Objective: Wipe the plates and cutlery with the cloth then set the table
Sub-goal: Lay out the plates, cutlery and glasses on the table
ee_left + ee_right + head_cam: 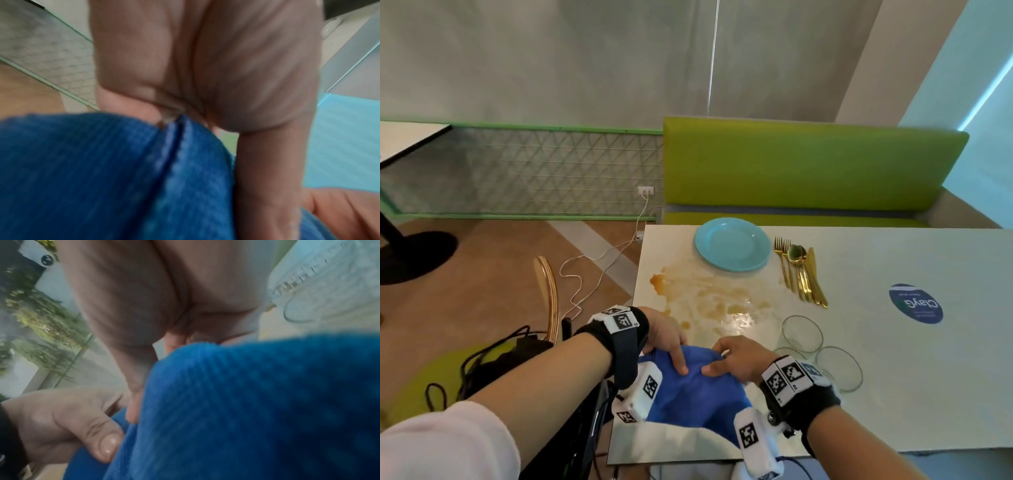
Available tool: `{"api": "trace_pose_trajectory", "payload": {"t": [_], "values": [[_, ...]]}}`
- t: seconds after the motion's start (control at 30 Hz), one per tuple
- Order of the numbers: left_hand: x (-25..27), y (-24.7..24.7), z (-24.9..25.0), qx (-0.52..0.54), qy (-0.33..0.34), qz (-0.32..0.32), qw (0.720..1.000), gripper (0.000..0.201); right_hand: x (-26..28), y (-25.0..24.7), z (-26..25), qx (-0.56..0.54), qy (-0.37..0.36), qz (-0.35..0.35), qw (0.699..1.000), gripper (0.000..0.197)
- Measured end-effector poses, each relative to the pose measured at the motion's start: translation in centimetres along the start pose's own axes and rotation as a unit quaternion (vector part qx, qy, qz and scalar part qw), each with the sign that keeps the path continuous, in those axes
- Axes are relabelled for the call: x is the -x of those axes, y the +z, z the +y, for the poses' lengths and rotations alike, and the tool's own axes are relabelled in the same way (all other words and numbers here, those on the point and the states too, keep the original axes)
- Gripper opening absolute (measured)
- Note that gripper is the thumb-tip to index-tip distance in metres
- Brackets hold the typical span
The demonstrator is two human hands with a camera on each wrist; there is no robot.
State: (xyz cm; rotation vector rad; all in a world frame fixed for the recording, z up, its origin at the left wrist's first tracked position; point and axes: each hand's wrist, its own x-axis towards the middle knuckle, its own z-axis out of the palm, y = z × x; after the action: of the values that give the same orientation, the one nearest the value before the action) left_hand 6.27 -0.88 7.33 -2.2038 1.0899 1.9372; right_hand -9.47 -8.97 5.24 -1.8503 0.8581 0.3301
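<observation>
A blue cloth (695, 394) is bunched at the near edge of the white table (911, 377). My left hand (667, 339) grips its left part, thumb on top and fingers curled over the far edge. My right hand (736, 356) pinches the cloth beside it. Both wrist views are blurred: the cloth (102, 178) fills the lower left under my left hand (205, 81), and in the right wrist view the cloth (257, 410) lies under my right hand (164, 305). A light blue plate (732, 245) sits at the far side. Gold cutlery (801, 274) lies bunched to its right.
A brownish spill (709, 298) spreads across the table between the plate and the cloth. Two clear glasses (803, 334) (840, 368) stand right of my right hand. A blue round sticker (916, 303) marks the table. A green bench (811, 164) stands behind; cables (592, 270) trail on the floor at left.
</observation>
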Motion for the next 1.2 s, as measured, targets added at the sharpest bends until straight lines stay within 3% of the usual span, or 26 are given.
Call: {"api": "trace_pose_trajectory", "payload": {"t": [0.03,0.1,0.2,0.33,0.53,0.63,0.77,0.83,0.93,1.0,1.07,1.2], "values": [[-0.4,0.3,-0.3,-0.013,-0.017,-0.010,1.000,0.006,-0.4,0.6,0.1,0.022,0.008,-0.013,1.000,0.022],[-1.7,0.9,-1.0,-0.067,-0.037,0.005,0.997,0.027,-1.4,1.8,0.4,0.082,0.019,-0.015,0.996,0.017],[-3.6,1.9,-2.0,-0.217,-0.045,0.115,0.968,0.044,-3.1,3.7,1.3,0.133,0.041,0.048,0.989,0.031],[-6.1,2.7,-3.4,-0.298,-0.042,0.236,0.924,0.036,-4.7,4.1,1.4,0.187,0.035,0.099,0.977,0.041],[-6.7,0.1,-2.8,-0.279,-0.044,0.216,0.935,0.043,-6.4,1.8,-0.3,0.207,0.022,0.091,0.974,0.029],[-6.6,-3.2,-0.7,-0.243,-0.034,0.205,0.948,0.034,-7.1,-1.9,-2.8,0.153,0.009,0.119,0.981,0.028],[-6.7,-7.9,2.5,-0.127,-0.002,0.273,0.954,0.047,-8.2,-8.9,-6.0,0.084,-0.004,0.157,0.984,0.028],[-8.0,-10.4,4.1,-0.031,0.020,0.290,0.956,0.031,-9.3,-12.2,-6.6,0.059,-0.006,0.169,0.984,0.027],[-10.7,-13.4,6.6,0.119,0.022,0.318,0.940,0.027,-11.1,-16.2,-6.6,-0.006,0.011,0.178,0.984,0.021],[-12.3,-14.5,8.3,0.164,0.015,0.331,0.929,0.028,-12.3,-18.3,-6.1,-0.052,0.025,0.179,0.982,0.013],[-14.0,-15.5,9.7,0.189,0.006,0.343,0.920,0.015,-13.4,-20.0,-5.2,-0.087,0.036,0.172,0.981,0.009],[-17.5,-17.1,10.4,0.287,-0.025,0.349,0.892,0.034,-14.9,-22.4,-3.2,-0.153,0.054,0.159,0.974,0.005]]}}
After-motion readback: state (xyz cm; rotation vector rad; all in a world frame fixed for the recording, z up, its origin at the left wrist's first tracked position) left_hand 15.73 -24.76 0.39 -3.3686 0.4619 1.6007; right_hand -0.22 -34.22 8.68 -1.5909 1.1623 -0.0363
